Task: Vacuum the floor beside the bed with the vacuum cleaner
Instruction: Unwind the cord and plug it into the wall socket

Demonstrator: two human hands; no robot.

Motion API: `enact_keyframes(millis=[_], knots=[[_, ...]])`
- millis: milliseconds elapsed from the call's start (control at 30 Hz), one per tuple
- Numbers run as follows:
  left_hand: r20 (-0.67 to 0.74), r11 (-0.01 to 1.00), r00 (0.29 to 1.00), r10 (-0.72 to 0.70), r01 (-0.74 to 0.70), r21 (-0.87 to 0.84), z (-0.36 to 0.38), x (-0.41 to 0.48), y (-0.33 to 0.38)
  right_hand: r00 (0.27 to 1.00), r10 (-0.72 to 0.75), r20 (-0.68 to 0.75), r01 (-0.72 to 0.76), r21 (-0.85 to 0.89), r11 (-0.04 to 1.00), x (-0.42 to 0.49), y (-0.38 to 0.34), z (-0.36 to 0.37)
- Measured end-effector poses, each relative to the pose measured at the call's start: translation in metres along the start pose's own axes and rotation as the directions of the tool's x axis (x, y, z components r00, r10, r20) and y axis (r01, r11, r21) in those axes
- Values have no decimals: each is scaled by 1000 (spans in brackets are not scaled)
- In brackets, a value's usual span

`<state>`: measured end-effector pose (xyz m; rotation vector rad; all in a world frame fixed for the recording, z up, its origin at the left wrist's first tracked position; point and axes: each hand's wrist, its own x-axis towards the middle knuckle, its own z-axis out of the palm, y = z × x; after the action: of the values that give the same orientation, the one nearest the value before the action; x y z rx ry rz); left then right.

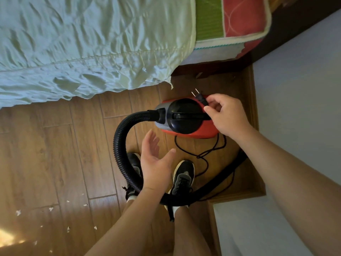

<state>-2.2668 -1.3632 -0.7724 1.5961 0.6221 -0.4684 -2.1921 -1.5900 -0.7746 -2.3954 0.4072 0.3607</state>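
Right hand (227, 115) pinches plug (200, 98) (no legible writing) above vacuum cleaner (184, 117).

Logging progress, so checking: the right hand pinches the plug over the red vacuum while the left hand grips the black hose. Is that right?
Not quite. The head view shows the left hand open, fingers straight, gripping nothing; the black hose curves past it. The right hand does pinch the plug over the red vacuum.

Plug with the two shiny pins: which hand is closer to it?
Right. The right hand pinches the plug just above the red vacuum cleaner. The left hand is open lower down, beside the black hose, not touching the plug.
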Motion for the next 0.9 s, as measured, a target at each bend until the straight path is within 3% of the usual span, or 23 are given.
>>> enact_keyframes(millis=[133,333,733,900], knots=[[226,999,973,-41,34,35,34,-6,10,998,14,-65,-11,53,999,-5,0,-15],[555,975,825,-110,-19,222,92,-11,19,985,81,-153,-63,118,991,-9,8,-39],[750,948,629,-203,-65,311,142,-32,19,886,270,-378,-126,364,923,-31,27,-107],[756,941,614,-228,-62,333,156,-33,29,812,351,-465,-135,437,889,-43,29,-125]])
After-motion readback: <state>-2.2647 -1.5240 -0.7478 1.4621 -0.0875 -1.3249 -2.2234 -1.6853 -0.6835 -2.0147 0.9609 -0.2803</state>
